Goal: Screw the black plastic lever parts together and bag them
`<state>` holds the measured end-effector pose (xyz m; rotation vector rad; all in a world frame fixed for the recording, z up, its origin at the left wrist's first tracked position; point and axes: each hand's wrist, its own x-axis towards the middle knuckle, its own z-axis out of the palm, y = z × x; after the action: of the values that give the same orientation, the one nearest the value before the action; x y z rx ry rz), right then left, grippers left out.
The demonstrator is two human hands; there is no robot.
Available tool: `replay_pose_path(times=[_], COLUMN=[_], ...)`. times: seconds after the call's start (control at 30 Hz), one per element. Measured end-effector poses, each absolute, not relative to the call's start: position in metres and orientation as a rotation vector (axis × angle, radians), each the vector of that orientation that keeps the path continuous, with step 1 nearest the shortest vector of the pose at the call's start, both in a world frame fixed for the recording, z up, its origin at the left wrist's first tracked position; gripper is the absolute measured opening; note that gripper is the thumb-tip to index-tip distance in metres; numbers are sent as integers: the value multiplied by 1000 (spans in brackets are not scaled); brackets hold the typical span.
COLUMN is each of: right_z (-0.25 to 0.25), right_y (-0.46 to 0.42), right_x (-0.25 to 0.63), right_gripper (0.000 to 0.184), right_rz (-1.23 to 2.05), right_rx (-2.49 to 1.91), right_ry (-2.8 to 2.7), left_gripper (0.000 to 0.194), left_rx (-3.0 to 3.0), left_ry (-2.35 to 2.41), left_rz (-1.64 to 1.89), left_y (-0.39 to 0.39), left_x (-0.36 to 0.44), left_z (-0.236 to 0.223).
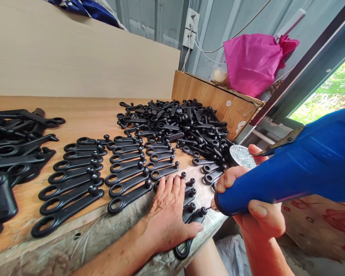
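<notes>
My left hand (169,209) lies with its fingers stretched out over a row of black plastic crank arms, steadying them from above. Its thumb rests by the nearest crank arm (184,249), which has a ring at one end and a small knobbed post at the other. In my right hand (261,214), fingers wrap around a blue power screwdriver (264,180). The driver's thin bit points left and meets or nearly meets the post of that nearest arm; I cannot tell which. More crank arms (129,191) lie in neat rows left of my hands.
A heap of loose black crank arms (175,122) sits at the back, and larger black parts (14,153) pile at the left. A round tin of small metal pieces (243,156) stands beyond the driver. A wooden board (212,99) edges the table, below a pink bag (253,63).
</notes>
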<state>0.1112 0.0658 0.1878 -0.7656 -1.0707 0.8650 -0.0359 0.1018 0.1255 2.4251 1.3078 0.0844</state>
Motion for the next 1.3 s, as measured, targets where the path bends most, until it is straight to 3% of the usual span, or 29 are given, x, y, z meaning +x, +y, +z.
replay_pose_path(times=[0.17,0.63,0.8,1.03,1.3], right_z=[189,169,177,206,205], right_y=[68,75,61,21,-7], right_x=[108,110,112,149,174], right_gripper=[92,52,28,23,42], right_rz=[884,811,814,575,762], right_rx=[-799,-769,-816,-722,-957], right_ry=[-1061,-1283,-1149,-1048,-1176], left_gripper=[105,106,103,83,80], left_rx=[2419,2422,2417,2480,2394], left_ry=[1310,1285,1352,1458,1588], left_rz=[96,79,76,13,-33], left_y=[101,102,93,86,97], left_x=[-35,-36,-32,-27,-24], left_z=[127,129,133,150,163])
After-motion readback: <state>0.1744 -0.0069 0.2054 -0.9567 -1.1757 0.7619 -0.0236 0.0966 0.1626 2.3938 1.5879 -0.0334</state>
